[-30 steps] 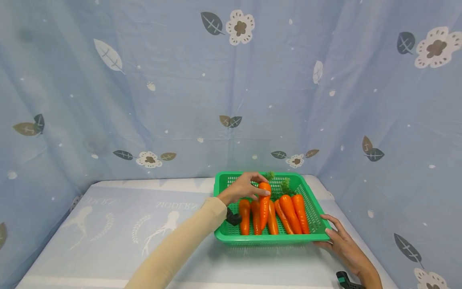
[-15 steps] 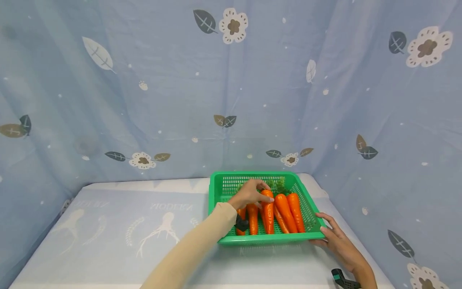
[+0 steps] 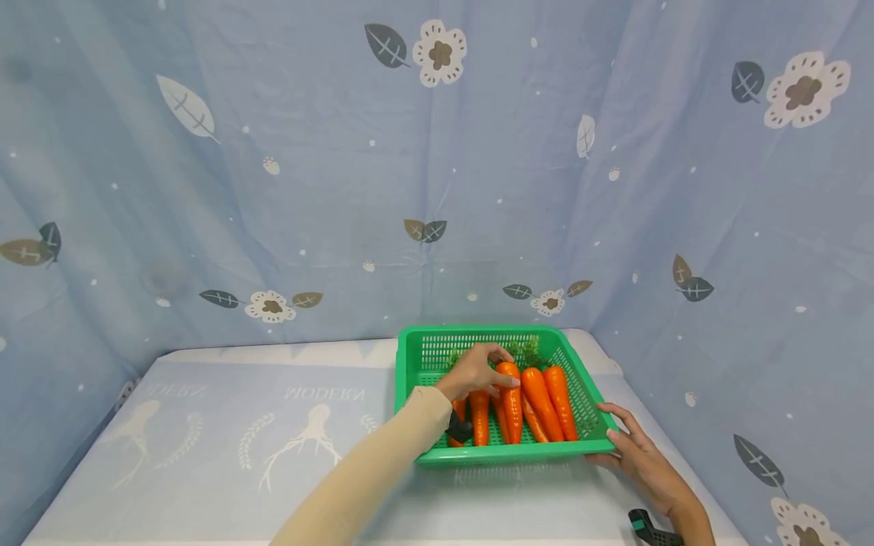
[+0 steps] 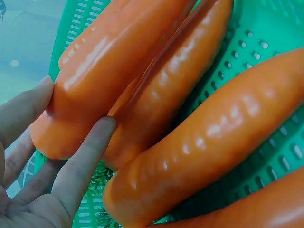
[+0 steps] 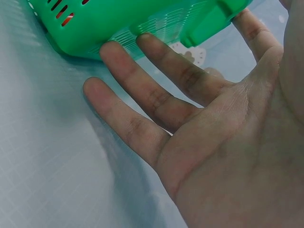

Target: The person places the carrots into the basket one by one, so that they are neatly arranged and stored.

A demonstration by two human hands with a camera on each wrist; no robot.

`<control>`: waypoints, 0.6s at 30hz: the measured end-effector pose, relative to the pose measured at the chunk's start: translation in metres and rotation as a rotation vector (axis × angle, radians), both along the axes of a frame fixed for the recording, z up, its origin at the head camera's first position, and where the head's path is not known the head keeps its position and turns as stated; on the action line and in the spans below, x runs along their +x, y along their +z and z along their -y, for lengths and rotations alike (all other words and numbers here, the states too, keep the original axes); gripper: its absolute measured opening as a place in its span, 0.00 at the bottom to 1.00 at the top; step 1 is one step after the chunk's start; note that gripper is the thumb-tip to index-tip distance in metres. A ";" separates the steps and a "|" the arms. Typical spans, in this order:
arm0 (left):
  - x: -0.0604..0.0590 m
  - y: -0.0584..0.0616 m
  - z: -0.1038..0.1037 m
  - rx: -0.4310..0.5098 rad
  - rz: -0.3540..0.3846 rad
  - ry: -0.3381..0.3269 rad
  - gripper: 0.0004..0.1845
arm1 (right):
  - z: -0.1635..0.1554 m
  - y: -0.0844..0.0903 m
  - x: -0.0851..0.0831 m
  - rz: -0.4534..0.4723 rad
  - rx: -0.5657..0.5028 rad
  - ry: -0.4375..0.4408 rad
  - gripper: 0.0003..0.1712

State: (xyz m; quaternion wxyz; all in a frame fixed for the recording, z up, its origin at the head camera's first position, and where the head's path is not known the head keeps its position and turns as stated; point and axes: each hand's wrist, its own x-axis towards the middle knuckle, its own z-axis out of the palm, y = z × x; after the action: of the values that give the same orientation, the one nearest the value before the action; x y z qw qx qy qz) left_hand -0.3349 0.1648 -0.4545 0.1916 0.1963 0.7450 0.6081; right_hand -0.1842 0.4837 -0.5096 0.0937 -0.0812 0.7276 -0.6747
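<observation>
staged recording booth: floral blue curtain [image 3: 273,152] backdrop, cloth-covered table [image 3: 225,440].

Pale blue curtains [image 3: 273,152] printed with leaves and flowers hang from nine to three o'clock around a bench [image 3: 225,447] under a patterned blue cloth.

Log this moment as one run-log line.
left hand: grips carrot in green basket | right hand: open, fingers against basket's near right corner | basket: on table
</observation>
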 end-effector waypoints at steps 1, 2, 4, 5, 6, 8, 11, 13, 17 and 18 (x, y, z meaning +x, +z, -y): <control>0.000 0.000 0.000 -0.007 -0.001 -0.004 0.19 | 0.000 0.000 0.000 0.000 -0.003 0.001 0.28; 0.001 0.001 0.001 -0.016 -0.007 -0.009 0.19 | 0.001 0.000 -0.001 0.000 -0.006 0.001 0.28; 0.001 0.002 0.001 -0.031 -0.019 -0.015 0.19 | 0.002 0.000 -0.001 -0.002 -0.004 -0.002 0.28; 0.001 0.002 0.002 -0.037 -0.023 -0.017 0.19 | 0.002 0.000 -0.002 -0.003 -0.001 -0.004 0.28; 0.001 0.002 0.002 -0.041 -0.028 -0.018 0.19 | 0.003 0.000 -0.002 -0.003 0.001 -0.006 0.28; 0.000 0.003 0.002 -0.048 -0.037 -0.017 0.19 | 0.003 0.001 -0.003 -0.004 0.007 -0.008 0.28; 0.000 0.003 0.003 -0.051 -0.038 -0.022 0.18 | 0.004 0.001 -0.003 -0.004 0.010 -0.012 0.28; -0.001 0.004 0.003 -0.063 -0.051 -0.027 0.16 | 0.004 0.001 -0.003 -0.004 0.009 -0.012 0.28; -0.002 0.007 0.005 -0.108 -0.091 -0.066 0.13 | 0.004 0.001 -0.003 -0.008 0.008 -0.007 0.28; -0.002 0.008 0.006 -0.121 -0.104 -0.079 0.12 | 0.003 0.001 -0.003 -0.009 0.006 -0.006 0.28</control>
State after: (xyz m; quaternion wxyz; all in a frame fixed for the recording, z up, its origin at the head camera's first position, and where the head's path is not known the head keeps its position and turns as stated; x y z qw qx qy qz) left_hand -0.3370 0.1585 -0.4463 0.1878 0.2451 0.7810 0.5429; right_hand -0.1876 0.4804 -0.5089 0.0888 -0.0817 0.7302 -0.6725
